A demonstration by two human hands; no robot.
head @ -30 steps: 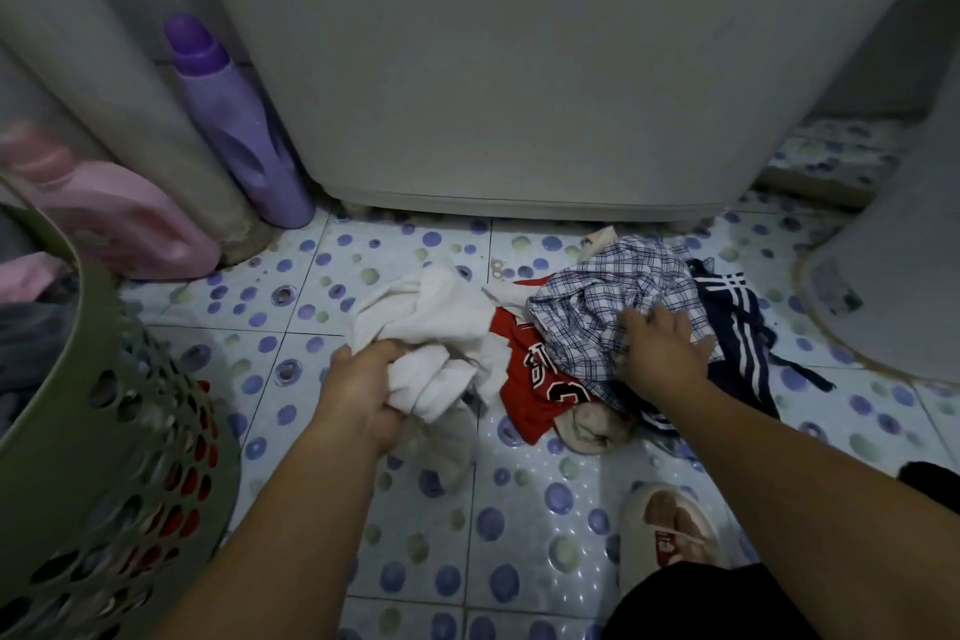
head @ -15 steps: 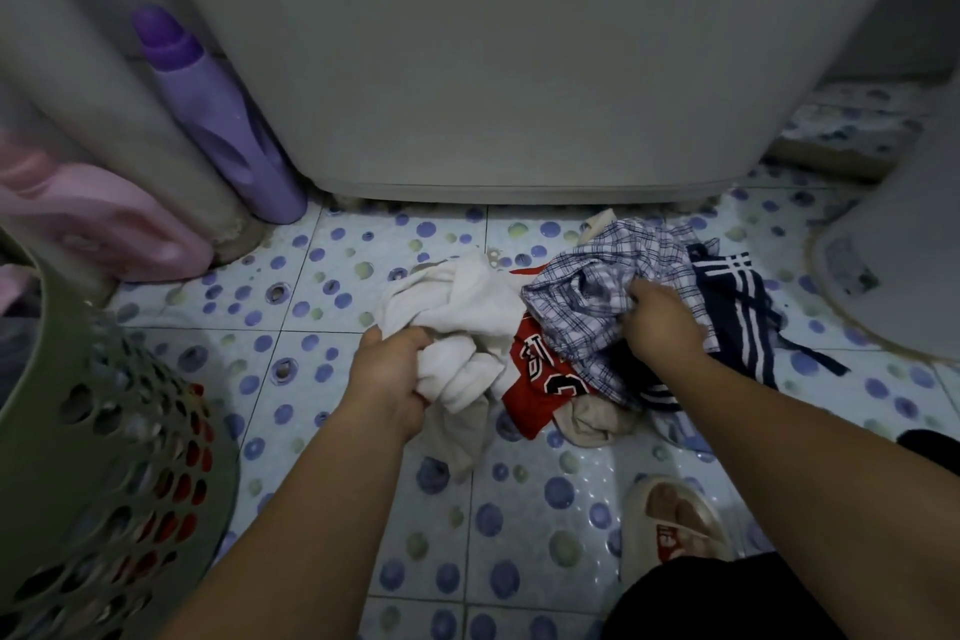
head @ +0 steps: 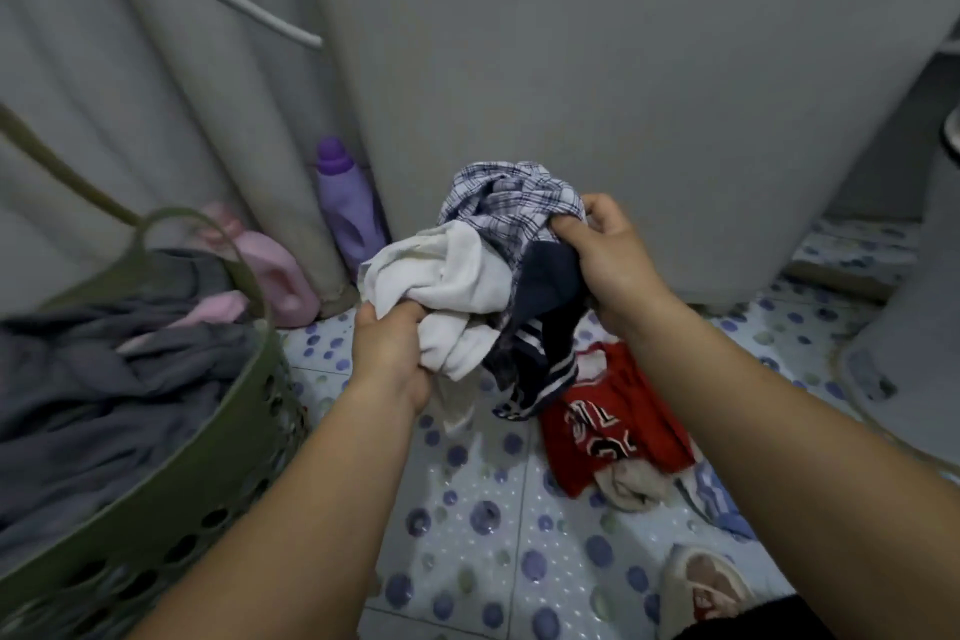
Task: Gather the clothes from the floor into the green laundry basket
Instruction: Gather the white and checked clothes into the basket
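At centre frame our left hand (head: 390, 353) grips a crumpled white cloth (head: 447, 286) and our right hand (head: 608, 255) clutches a blue checked shirt (head: 511, 203), whose dangling striped navy shorts (head: 540, 348) could slip before the green perforated plastic basket (head: 171, 499) at lower left.

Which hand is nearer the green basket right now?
Left. The left hand grips the white cloth just right of the green basket rim; the right hand holds the plaid shirt farther right.
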